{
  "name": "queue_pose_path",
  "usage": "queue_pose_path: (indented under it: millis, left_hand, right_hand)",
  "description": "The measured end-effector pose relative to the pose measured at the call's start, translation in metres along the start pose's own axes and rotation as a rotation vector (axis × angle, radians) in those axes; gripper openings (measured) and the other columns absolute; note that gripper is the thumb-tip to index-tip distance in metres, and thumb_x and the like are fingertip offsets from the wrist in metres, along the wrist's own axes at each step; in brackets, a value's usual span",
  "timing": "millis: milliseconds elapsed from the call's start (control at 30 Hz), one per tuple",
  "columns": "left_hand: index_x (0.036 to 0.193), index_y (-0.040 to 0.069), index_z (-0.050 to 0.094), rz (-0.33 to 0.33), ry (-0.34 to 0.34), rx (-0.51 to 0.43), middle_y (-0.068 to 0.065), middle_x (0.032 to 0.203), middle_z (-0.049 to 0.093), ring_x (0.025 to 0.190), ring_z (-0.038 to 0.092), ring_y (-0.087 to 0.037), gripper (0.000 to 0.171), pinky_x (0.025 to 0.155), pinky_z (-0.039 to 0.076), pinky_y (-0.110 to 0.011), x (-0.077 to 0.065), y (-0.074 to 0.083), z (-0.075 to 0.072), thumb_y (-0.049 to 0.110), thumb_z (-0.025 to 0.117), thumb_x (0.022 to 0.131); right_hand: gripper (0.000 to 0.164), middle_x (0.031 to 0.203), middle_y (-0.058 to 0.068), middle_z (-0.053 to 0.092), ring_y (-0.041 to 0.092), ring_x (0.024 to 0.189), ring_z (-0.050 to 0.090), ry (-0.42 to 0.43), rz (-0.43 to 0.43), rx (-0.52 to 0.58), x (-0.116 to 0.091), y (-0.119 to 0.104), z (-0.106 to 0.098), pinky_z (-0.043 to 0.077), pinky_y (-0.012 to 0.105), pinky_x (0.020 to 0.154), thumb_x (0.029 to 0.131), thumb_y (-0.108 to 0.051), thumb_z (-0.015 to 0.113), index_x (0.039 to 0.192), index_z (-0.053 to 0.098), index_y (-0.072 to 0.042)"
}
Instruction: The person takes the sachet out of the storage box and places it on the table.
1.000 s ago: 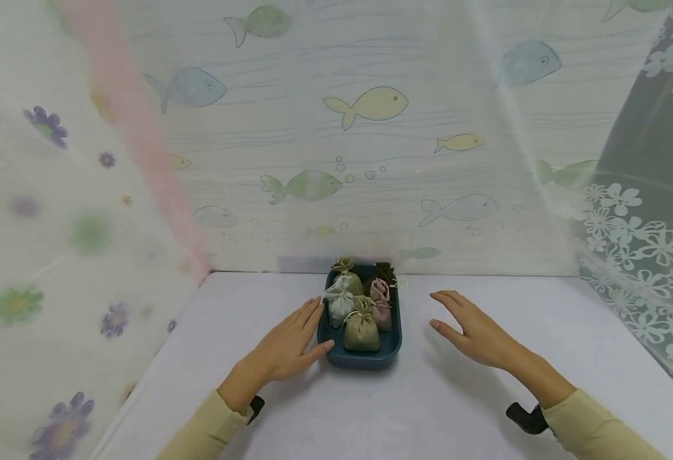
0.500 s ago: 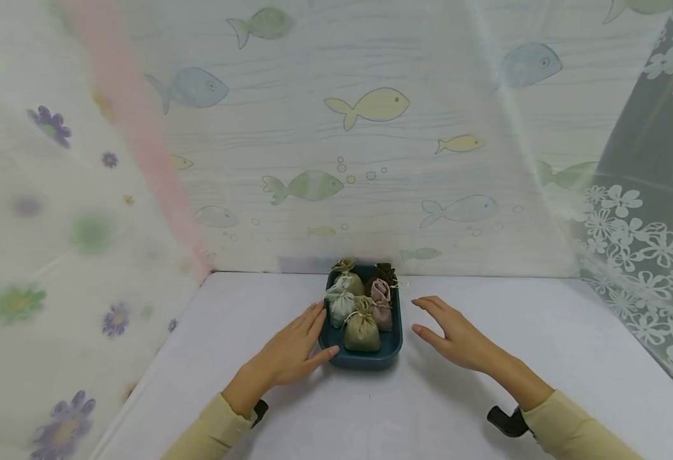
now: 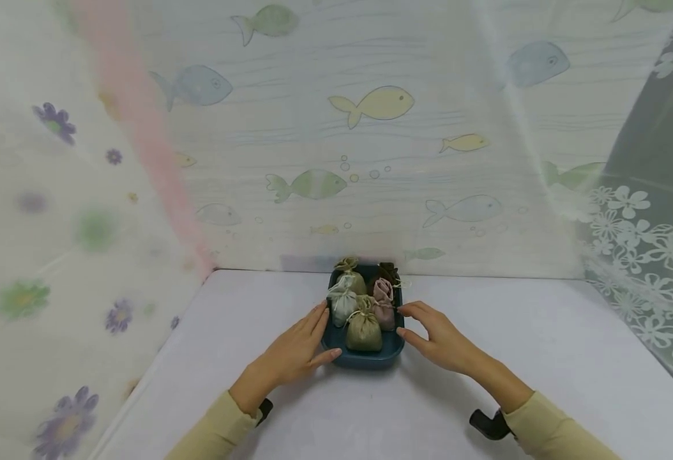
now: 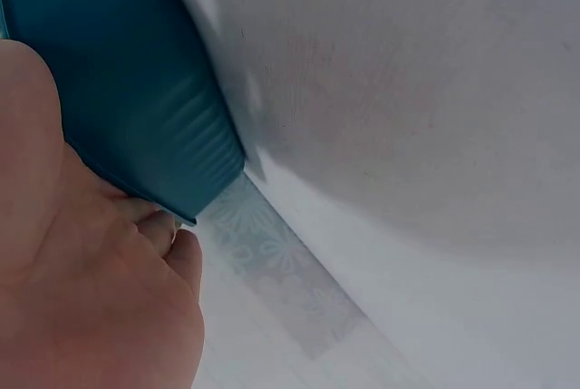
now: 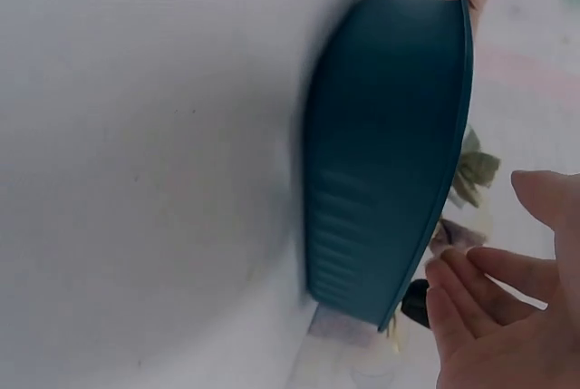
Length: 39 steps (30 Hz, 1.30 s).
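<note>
A pale sheet printed with fish [image 3: 365, 147] hangs beyond a person's fingertips, above a white-covered table [image 3: 365, 415] that spreads out beneath both hands. On it, between the two sets of fingers, sits a dark teal tray [image 3: 365, 363]. The left hand [image 3: 296, 350] lies against its side, fingers nearly straight and close together along the rim, thumb spread away toward the near corner. The right hand [image 3: 446, 340] is at the opposite rim, fingers gently bent, thumb apart, pinching nothing; whether its tips touch is unclear. Inside, an olive pouch [image 3: 364, 335] stands between the thumbs, a silvery pouch [image 3: 344, 310] near the left fingertips, a pink pouch [image 3: 384, 306] just beside the right, and beyond them a green pouch [image 3: 355, 280] and a dark brown pouch [image 3: 388, 271].
</note>
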<state>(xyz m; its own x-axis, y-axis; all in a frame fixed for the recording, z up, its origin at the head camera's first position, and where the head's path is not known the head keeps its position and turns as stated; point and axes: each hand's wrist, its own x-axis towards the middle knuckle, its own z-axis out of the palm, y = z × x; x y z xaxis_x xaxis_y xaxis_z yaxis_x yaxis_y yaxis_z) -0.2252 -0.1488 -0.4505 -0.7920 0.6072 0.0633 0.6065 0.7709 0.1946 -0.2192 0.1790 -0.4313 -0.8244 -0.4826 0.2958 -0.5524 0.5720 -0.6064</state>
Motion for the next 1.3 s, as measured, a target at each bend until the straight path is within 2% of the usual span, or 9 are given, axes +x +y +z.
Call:
queue_pose_path:
  millis: [467, 700, 833, 1000, 1167, 1300]
  left_hand:
    - [0.159, -0.009, 0.019, -0.002, 0.010, 0.062, -0.025, 0.168, 0.012, 0.156, 0.016, -0.035, 0.088, 0.124, 0.024, -0.047, 0.001, 0.006, -0.005, 0.058, 0.040, 0.107]
    - [0.160, -0.008, 0.019, -0.004, 0.009, 0.060, -0.024, 0.169, 0.011, 0.156, 0.016, -0.035, 0.091, 0.124, 0.024, -0.047, 0.001, 0.002, 0.000, 0.063, 0.038, 0.105]
    - [0.160, -0.007, 0.019, 0.006, 0.017, 0.057, -0.024, 0.169, 0.011, 0.156, 0.017, -0.036, 0.093, 0.124, 0.025, -0.048, 0.001, -0.002, 0.005, 0.065, 0.034, 0.105]
    - [0.160, -0.008, 0.019, 0.009, 0.016, 0.068, -0.024, 0.169, 0.011, 0.156, 0.017, -0.036, 0.092, 0.123, 0.025, -0.049, 0.000, 0.000, 0.005, 0.064, 0.035, 0.105]
    - [0.159, -0.008, 0.020, 0.003, 0.016, 0.085, -0.024, 0.169, 0.012, 0.156, 0.017, -0.034, 0.090, 0.124, 0.025, -0.047, -0.001, 0.002, 0.003, 0.063, 0.036, 0.106]
    - [0.159, -0.009, 0.021, 0.011, 0.023, 0.080, -0.025, 0.168, 0.013, 0.156, 0.018, -0.035, 0.091, 0.123, 0.027, -0.048, -0.001, 0.003, 0.001, 0.063, 0.036, 0.106]
  right_hand:
    - [0.042, 0.126, 0.017, 0.063, 0.036, 0.117, 0.063, 0.008, -0.037, 0.045, 0.019, -0.007, 0.014, 0.052, 0.058, 0.096, 0.102, -0.019, 0.067, 0.136, 0.059, 0.005]
    - [0.035, 0.124, 0.020, 0.064, 0.033, 0.107, 0.067, 0.033, -0.069, 0.043, 0.028, -0.009, 0.027, 0.057, 0.051, 0.089, 0.099, -0.008, 0.068, 0.130, 0.062, 0.007]
    - [0.031, 0.121, 0.021, 0.065, 0.033, 0.102, 0.068, 0.045, -0.053, 0.049, 0.030, -0.012, 0.033, 0.059, 0.047, 0.084, 0.099, -0.008, 0.067, 0.126, 0.063, 0.007]
    - [0.029, 0.117, 0.019, 0.067, 0.031, 0.097, 0.067, 0.076, -0.034, 0.019, 0.033, -0.015, 0.040, 0.058, 0.043, 0.080, 0.097, -0.008, 0.068, 0.122, 0.066, 0.007]
    - [0.030, 0.116, 0.017, 0.067, 0.030, 0.101, 0.065, 0.102, 0.018, -0.016, 0.038, -0.020, 0.048, 0.056, 0.047, 0.085, 0.095, -0.008, 0.071, 0.121, 0.068, 0.006]
    - [0.028, 0.111, 0.014, 0.064, 0.027, 0.100, 0.058, 0.122, 0.062, -0.034, 0.040, -0.025, 0.052, 0.051, 0.045, 0.084, 0.093, -0.008, 0.073, 0.117, 0.069, 0.006]
